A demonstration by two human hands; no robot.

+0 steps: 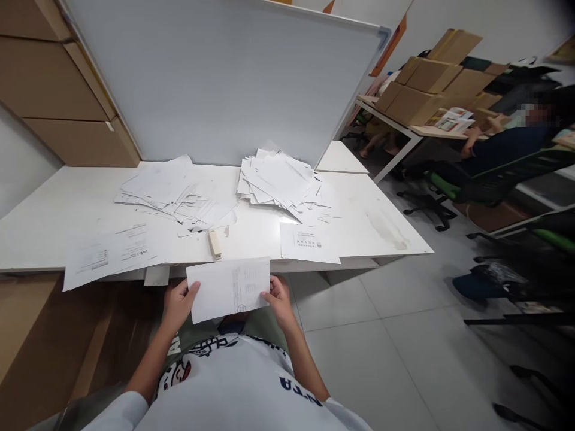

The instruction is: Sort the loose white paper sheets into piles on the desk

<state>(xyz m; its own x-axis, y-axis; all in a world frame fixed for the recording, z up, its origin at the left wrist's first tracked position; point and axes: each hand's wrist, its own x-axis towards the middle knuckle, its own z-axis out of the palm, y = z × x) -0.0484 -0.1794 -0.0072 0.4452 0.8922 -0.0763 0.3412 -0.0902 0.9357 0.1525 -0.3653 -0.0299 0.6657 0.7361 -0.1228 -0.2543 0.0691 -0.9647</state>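
Note:
Between my two hands is a white printed sheet of paper (220, 293), held over my lap at the table's front edge. My left hand (180, 301) pinches its left side, thumb on top. At the right side, my right hand (279, 297) grips it the same way, fingers underneath. Just beyond the sheet lies a cream stapler-like object (215, 244). One printed sheet (112, 256) overhangs the table edge on the left, and another (309, 243) lies near the edge on the right.
Two loose paper piles, one at left (157, 185) and one at right (276, 179), lie on the white table (354, 221). A whiteboard (233, 84) stands behind them. Cardboard boxes (58, 78) are stacked at left. Another person (507, 143) sits at a far desk.

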